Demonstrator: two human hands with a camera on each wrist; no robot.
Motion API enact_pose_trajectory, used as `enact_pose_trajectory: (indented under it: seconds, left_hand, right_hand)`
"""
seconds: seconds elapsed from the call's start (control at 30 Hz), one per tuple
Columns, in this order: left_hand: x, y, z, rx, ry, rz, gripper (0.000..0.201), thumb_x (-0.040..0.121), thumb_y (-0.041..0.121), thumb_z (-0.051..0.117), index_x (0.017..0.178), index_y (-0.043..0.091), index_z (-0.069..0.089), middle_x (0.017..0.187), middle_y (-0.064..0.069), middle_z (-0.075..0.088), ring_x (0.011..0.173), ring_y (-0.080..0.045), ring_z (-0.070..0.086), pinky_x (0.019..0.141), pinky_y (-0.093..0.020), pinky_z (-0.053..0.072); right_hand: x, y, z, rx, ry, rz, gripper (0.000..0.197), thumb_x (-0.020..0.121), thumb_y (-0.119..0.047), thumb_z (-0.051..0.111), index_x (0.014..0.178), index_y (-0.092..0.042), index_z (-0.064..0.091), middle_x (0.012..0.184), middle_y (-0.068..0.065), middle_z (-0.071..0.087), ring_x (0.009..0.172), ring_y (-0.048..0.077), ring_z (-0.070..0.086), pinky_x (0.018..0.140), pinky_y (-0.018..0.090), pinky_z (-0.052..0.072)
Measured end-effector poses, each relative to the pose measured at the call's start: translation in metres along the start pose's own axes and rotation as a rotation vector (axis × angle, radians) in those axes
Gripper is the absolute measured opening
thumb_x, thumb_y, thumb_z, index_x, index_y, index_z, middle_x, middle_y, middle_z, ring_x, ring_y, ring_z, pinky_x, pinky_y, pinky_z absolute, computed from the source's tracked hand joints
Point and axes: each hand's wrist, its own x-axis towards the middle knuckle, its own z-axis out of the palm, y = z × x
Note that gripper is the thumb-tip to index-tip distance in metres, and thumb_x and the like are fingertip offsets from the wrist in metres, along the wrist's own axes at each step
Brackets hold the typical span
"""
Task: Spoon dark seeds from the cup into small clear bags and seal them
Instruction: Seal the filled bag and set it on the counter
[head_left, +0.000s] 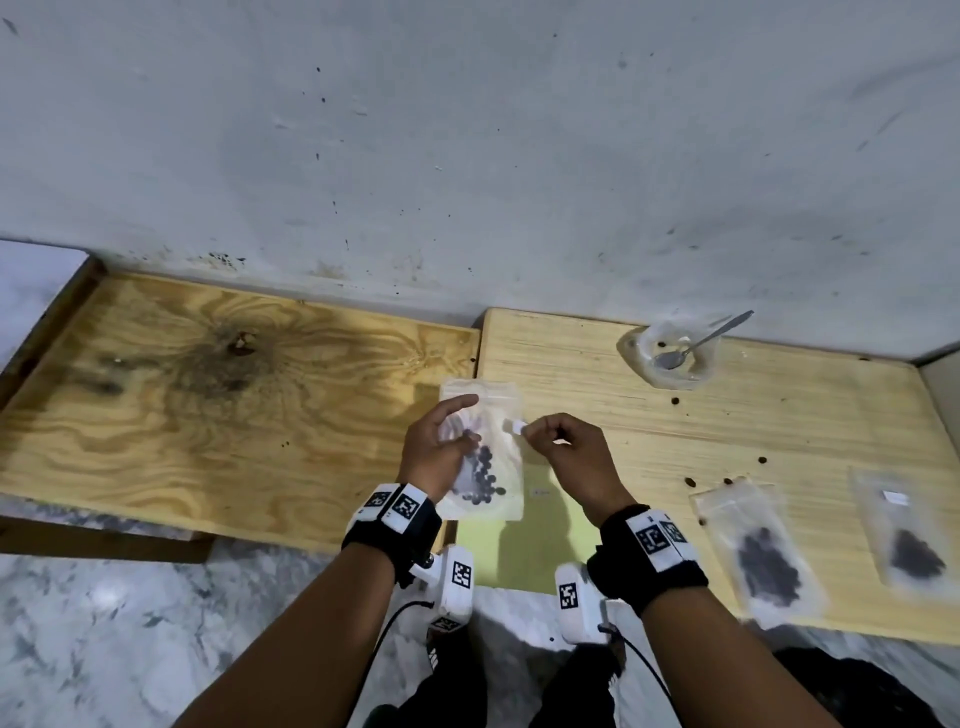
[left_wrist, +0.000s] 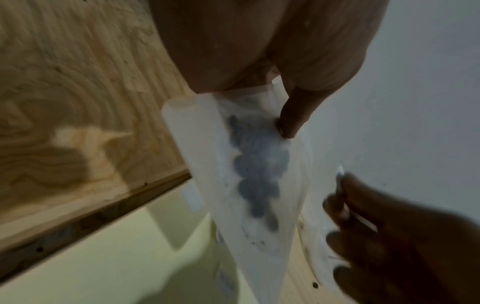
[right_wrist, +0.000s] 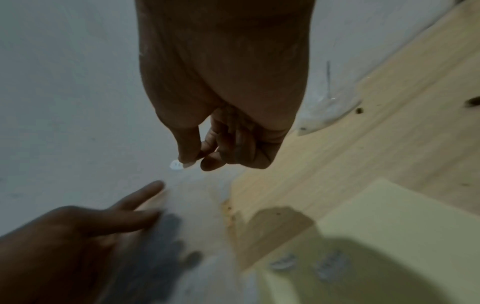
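My left hand (head_left: 441, 449) holds a small clear bag (head_left: 496, 402) up above the gap between two wooden boards, with its thumb (left_wrist: 293, 117) pressed on the bag's face. Dark seeds (head_left: 483, 470) lie in the bag's lower half and show through the plastic (left_wrist: 259, 164). My right hand (head_left: 571, 457) is just right of the bag. Its thumb and forefinger pinch a small white tab (head_left: 517, 427), seen also as the white tab (right_wrist: 177, 164) in the right wrist view. A clear cup (head_left: 675, 358) with a metal spoon (head_left: 696, 345) in it stands at the back right.
Two filled clear bags (head_left: 758, 551) (head_left: 909, 535) lie on the right board (head_left: 779, 415). Loose seeds (head_left: 691, 481) are scattered near them. A pale yellow sheet (head_left: 519, 545) with small white pieces (right_wrist: 283, 264) on it lies under my hands. The wall is close behind.
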Motion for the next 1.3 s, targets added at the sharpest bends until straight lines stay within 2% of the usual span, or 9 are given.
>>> enact_pose_trajectory:
  seconds: [0.2,0.3,0.43,0.57,0.77,0.9,1.07,1.17,1.3]
  left_hand:
    - [-0.014,0.009,0.016,-0.045,-0.091,0.032,0.062,0.075,-0.017,0.059,0.113,0.031,0.067,0.122,0.011,0.065,0.127,-0.007,0.051,0.111,-0.042,0.039]
    - [-0.017,0.011,0.017,-0.045,-0.121,0.062,0.064,0.073,-0.019,0.057,0.114,0.028,0.066,0.123,0.01,0.064,0.127,-0.008,0.051,0.112,-0.041,0.039]
    - [-0.024,0.015,0.019,-0.067,-0.154,0.076,0.064,0.072,-0.022,0.053,0.116,0.022,0.065,0.123,0.006,0.065,0.126,-0.013,0.053,0.101,-0.026,0.047]
    - [-0.026,0.014,0.024,-0.13,-0.122,0.043,0.043,0.081,-0.009,0.063,0.113,0.019,0.069,0.118,-0.002,0.068,0.117,-0.018,0.06,0.099,-0.034,0.05]
    - [-0.03,0.016,0.042,-0.129,-0.016,0.063,0.017,0.087,0.002,0.067,0.1,0.012,0.071,0.088,0.001,0.071,0.064,-0.005,0.065,0.061,-0.016,0.049]
    - [-0.032,0.014,0.061,-0.033,-0.055,0.061,0.025,0.089,0.003,0.065,0.099,0.024,0.072,0.101,-0.001,0.072,0.073,-0.016,0.063,0.063,-0.02,0.049]
    - [-0.039,0.018,0.087,0.052,-0.084,0.045,0.035,0.086,-0.001,0.063,0.109,0.024,0.07,0.107,0.006,0.069,0.083,0.018,0.061,0.076,-0.021,0.055]
    - [-0.042,0.02,0.108,0.028,-0.079,0.043,0.036,0.085,-0.005,0.062,0.107,0.022,0.072,0.108,0.003,0.071,0.098,-0.003,0.065,0.084,-0.03,0.056]
    - [-0.042,0.025,0.144,-0.021,-0.024,0.017,0.035,0.084,-0.005,0.064,0.104,0.022,0.072,0.099,-0.001,0.068,0.081,-0.013,0.058,0.073,-0.026,0.052]
  right_hand:
    - [-0.006,-0.022,0.025,-0.122,0.052,-0.077,0.009,0.083,-0.019,0.079,0.077,-0.016,0.073,0.071,-0.007,0.069,0.061,-0.003,0.058,0.059,0.009,0.042]
    - [-0.01,-0.023,0.026,-0.166,0.11,-0.065,0.011,0.083,-0.026,0.078,0.077,-0.019,0.072,0.072,-0.005,0.071,0.062,0.0,0.061,0.063,0.017,0.046]
    - [-0.02,-0.027,0.026,-0.272,0.175,-0.046,0.011,0.084,-0.033,0.074,0.076,-0.028,0.068,0.072,-0.008,0.07,0.068,0.006,0.065,0.065,0.03,0.052]
    - [-0.032,-0.029,0.025,-0.273,0.277,-0.058,0.021,0.08,-0.039,0.075,0.087,-0.027,0.06,0.072,-0.008,0.067,0.067,0.007,0.064,0.059,0.029,0.048]
    - [-0.036,-0.013,0.003,-0.05,0.298,-0.051,0.036,0.072,-0.04,0.086,0.083,-0.024,0.056,0.07,-0.006,0.059,0.063,0.003,0.055,0.063,0.026,0.042]
    - [-0.033,-0.005,-0.022,-0.026,0.31,-0.046,0.034,0.072,-0.038,0.086,0.081,-0.024,0.057,0.067,-0.007,0.059,0.061,0.005,0.054,0.066,0.029,0.045]
    - [-0.032,0.006,-0.06,-0.071,0.202,-0.087,0.036,0.068,-0.04,0.088,0.083,-0.029,0.057,0.07,-0.007,0.058,0.069,0.015,0.058,0.066,0.035,0.048]
    - [-0.03,0.008,-0.081,-0.108,0.218,-0.098,0.037,0.067,-0.041,0.088,0.082,-0.028,0.056,0.069,-0.009,0.057,0.065,0.011,0.057,0.063,0.032,0.045]
    - [-0.031,0.017,-0.111,-0.111,0.279,-0.167,0.035,0.069,-0.039,0.087,0.081,-0.029,0.055,0.081,-0.011,0.058,0.074,0.004,0.056,0.066,0.026,0.044]
